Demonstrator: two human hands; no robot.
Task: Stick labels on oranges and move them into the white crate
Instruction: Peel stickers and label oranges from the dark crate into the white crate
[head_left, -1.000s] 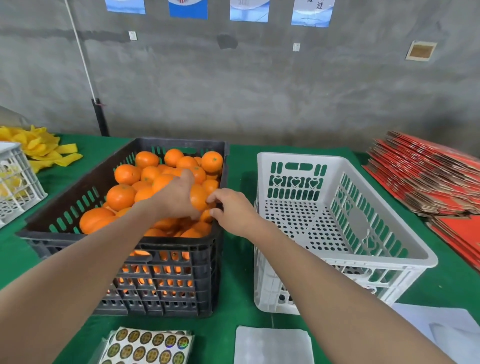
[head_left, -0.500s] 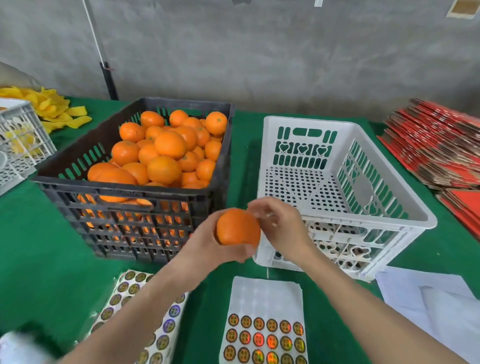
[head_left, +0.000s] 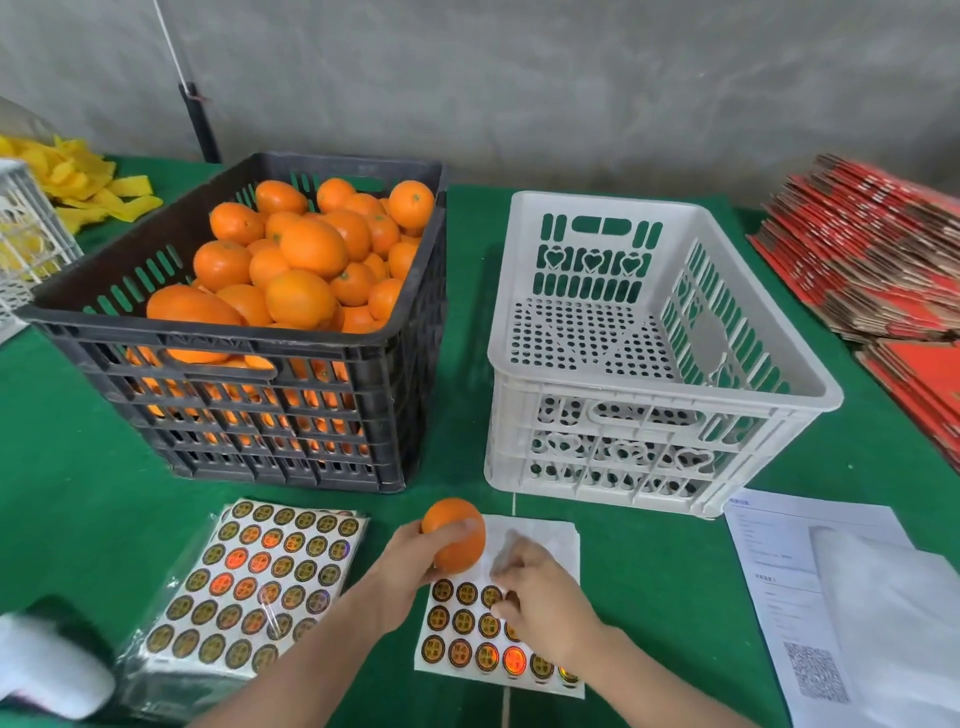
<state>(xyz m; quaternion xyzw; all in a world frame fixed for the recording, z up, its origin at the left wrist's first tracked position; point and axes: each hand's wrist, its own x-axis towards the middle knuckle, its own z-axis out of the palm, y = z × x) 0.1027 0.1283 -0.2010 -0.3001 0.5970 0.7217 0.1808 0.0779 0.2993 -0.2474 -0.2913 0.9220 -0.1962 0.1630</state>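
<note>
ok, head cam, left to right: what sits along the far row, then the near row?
Far: yellow strips → black crate → white crate → red cardboard stack. Near: pack of label sheets → left hand gripping an orange → right hand → printed paper.

**Hidden, cropped, blurred**

R hand (head_left: 545, 597): fingertips blurred over label sheet (head_left: 467, 647); can't tell if a label's pinched. L hand (head_left: 410, 566) covers part of its orange (head_left: 457, 527). Blurred white obj (head_left: 47, 670) cropped bottom-left. Paper (head_left: 789, 561) print too small to read. Red cardboard stack (head_left: 872, 260) cut off at rt edge.
</note>
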